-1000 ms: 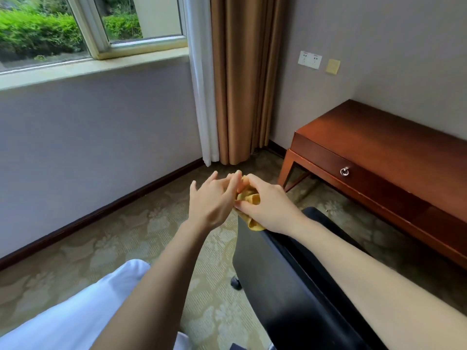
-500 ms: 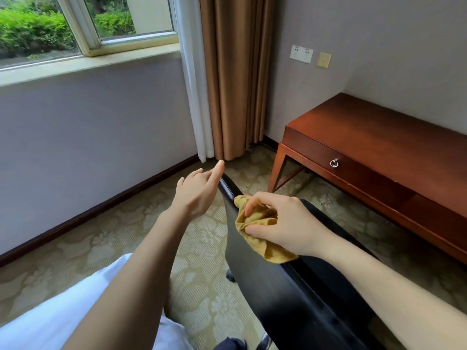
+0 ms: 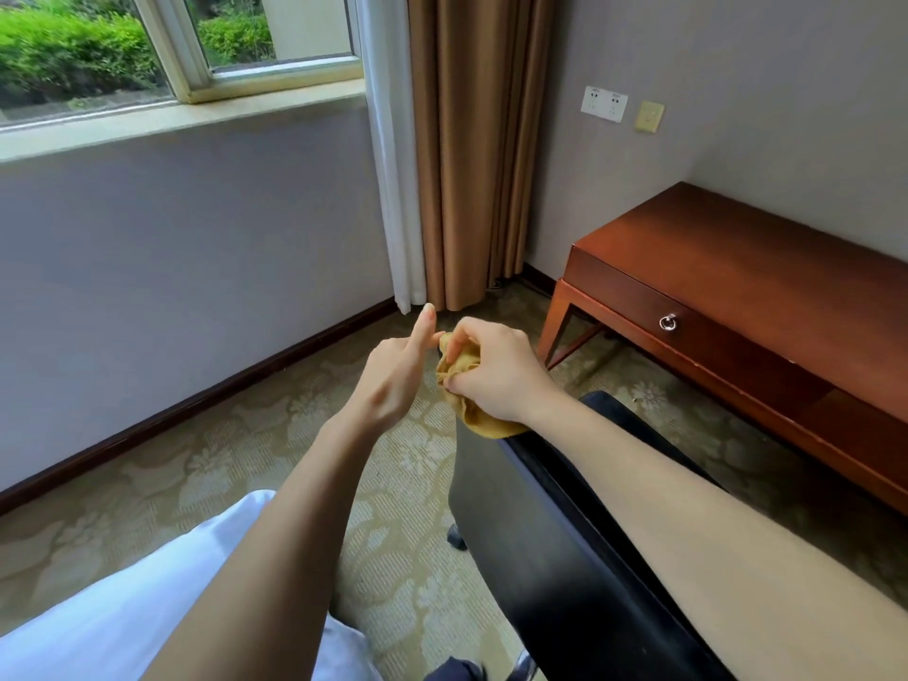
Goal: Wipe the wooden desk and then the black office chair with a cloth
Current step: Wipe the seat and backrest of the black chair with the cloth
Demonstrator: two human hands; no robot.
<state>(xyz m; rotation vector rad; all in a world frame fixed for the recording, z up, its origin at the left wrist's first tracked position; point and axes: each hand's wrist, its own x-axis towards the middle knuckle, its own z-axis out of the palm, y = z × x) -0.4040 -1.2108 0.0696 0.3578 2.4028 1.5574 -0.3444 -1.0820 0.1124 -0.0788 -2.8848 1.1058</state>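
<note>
Atop the black chair (image 3: 565, 557) back's far end, right hand (image 3: 496, 371) grips the yellow cloth (image 3: 479, 420); left hand (image 3: 393, 376), loose-fingered, just beside it.

I see the yellow cloth (image 3: 471, 415) bunched up on the top far corner of the black chair (image 3: 565, 557). The reddish wooden counter (image 3: 737, 267) stands beyond the chair, drawer closed.

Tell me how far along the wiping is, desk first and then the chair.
The wooden desk has no hand on it, so it is probably done, though its top shows no proof. In hand: the right hand grips the yellow cloth at the top corner of the black chair, left hand open beside it. Left: likely the rest of the chair.
</note>
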